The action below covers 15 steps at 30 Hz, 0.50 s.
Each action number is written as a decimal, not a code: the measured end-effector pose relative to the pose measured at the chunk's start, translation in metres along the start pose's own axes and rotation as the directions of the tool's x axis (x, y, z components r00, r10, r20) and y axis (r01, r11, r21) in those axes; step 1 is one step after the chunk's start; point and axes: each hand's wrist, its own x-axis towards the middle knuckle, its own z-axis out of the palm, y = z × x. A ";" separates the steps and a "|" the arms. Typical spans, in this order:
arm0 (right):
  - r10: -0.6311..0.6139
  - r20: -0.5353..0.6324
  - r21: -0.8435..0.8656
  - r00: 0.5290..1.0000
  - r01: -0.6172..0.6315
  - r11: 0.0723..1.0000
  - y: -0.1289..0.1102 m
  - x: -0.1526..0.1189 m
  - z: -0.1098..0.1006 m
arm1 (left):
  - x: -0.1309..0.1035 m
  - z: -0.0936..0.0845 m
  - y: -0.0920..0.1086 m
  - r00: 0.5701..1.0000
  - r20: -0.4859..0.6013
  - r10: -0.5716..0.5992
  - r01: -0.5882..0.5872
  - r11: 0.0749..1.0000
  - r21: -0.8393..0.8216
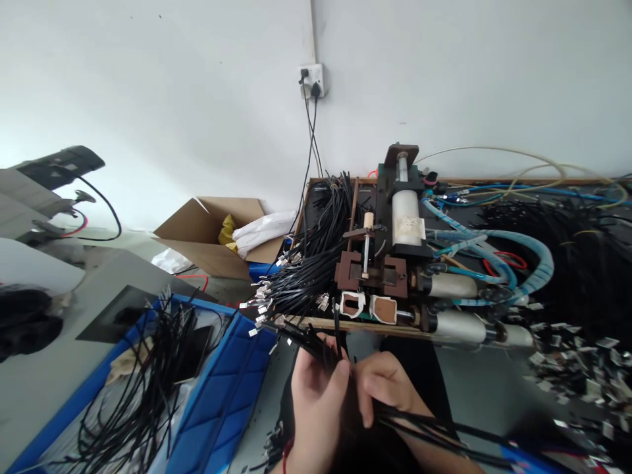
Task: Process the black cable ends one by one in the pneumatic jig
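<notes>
Near the bottom centre, my left hand [318, 388] is wrapped round a bundle of black cables [309, 340], whose ends point up and left. My right hand [385, 385] is just to its right, fingers curled; black cables [444, 438] pass beneath it toward the lower right, and its grip is partly hidden. Just above my hands stands a bench machine with brown metal jaws [350, 271] and a pale cylinder [407, 214]. Left of the jaws lies a pile of black cables [301, 280] with silvery connectors at their ends.
A blue crate [220, 395] with loose black cables stands at the lower left. Behind it is an open cardboard box [212, 253]. More cables with metal ends [582, 362] heap at the right. Blue air hoses [536, 263] curve beside the machine. A wall socket [318, 76] is above.
</notes>
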 end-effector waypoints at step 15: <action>0.062 -0.251 -0.019 0.966 -0.069 0.997 0.005 0.002 0.004 | 0.003 0.008 0.007 0.988 -0.054 -0.144 0.135 0.981 -0.137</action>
